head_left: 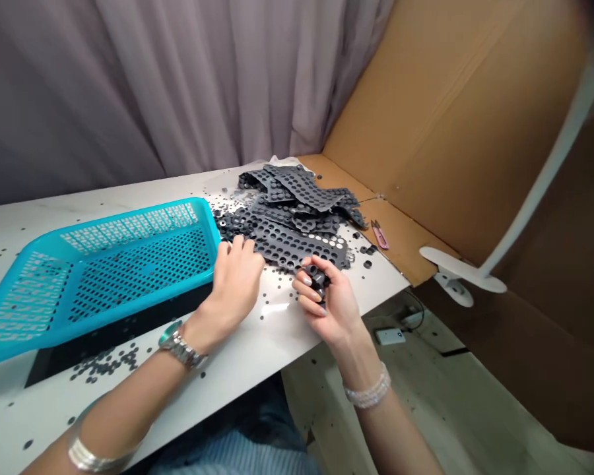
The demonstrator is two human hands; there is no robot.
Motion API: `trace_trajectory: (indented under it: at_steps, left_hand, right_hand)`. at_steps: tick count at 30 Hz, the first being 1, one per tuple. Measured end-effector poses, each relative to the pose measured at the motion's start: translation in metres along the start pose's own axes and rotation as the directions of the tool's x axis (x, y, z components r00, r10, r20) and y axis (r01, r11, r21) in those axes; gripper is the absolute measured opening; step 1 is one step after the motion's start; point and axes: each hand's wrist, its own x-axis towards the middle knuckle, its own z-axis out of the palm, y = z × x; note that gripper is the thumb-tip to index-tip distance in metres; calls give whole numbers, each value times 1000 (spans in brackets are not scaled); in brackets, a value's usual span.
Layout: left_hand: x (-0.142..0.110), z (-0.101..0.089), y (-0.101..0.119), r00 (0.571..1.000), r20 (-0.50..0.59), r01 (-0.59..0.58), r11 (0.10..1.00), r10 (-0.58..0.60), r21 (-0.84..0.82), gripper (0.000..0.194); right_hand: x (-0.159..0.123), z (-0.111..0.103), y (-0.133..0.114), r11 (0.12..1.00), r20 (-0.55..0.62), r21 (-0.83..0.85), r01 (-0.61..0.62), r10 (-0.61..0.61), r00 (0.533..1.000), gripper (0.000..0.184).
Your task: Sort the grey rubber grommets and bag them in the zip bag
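Observation:
My right hand (pixel 332 305) is turned palm up, its fingers curled around several small black round rubber-like pieces (pixel 319 280). My left hand (pixel 238 280) is back up beside the basket's right corner, over the edge of a heap of loose black pieces (pixel 231 223). Its fingers are bent and close together; the fingertips are hidden, so what they hold cannot be seen. Just beyond both hands lies a dark grey perforated rubber sheet (pixel 290 243) with rows of round holes. More crumpled sheets (pixel 301 188) are piled behind it.
A turquoise plastic basket (pixel 129 307) stands to the left on a black sheet (pixel 54 369). Small black discs (pixel 106 363) are scattered over the white table (pixel 237 363). Pink thread snips (pixel 379 235) lie at the right, near a cardboard wall (pixel 416 132) and a white lamp-like stand (pixel 462 269).

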Motion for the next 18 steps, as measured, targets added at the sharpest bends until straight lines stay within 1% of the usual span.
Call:
trace_trajectory:
  at_steps: [2,4,5,7,9,10,12,15,18]
  left_hand:
    - [-3,-12,-2,999,-29,14,987,-19,-157,24]
    - [-9,-29,-3,998,-47,26,934,-46,-357,17]
    - [-13,-36,-3,997,-45,39,883,-68,-468,16]
    - [-22,-49,-1,994,-4,81,755,-110,-651,17]
    - [-30,-57,3,990,41,118,641,-134,-759,17]
    - [-34,-59,5,989,52,128,605,-141,-786,17]
    - [-39,-61,8,987,39,122,579,-154,-806,18]
    - [-44,-61,8,986,8,113,624,-169,-773,20]
    - [-50,-63,0,976,1,145,643,-219,-752,37]
  right_hand:
    - [-3,0,5,1000,-5,29,-7,7,1000,13]
    - [-6,1,11,999,-15,39,-12,12,1000,14]
    - [-8,2,15,999,-21,35,-18,19,1000,14]
    - [-10,7,23,999,-24,16,-43,44,999,16]
    - [-11,14,30,997,-1,0,-72,72,997,17]
    - [-11,18,33,997,18,-1,-81,81,997,18]
    - [-12,26,39,996,53,11,-88,87,995,17]
    - [-11,37,45,995,77,25,-100,98,992,18]
    - [-7,44,50,989,88,5,-145,144,986,20]
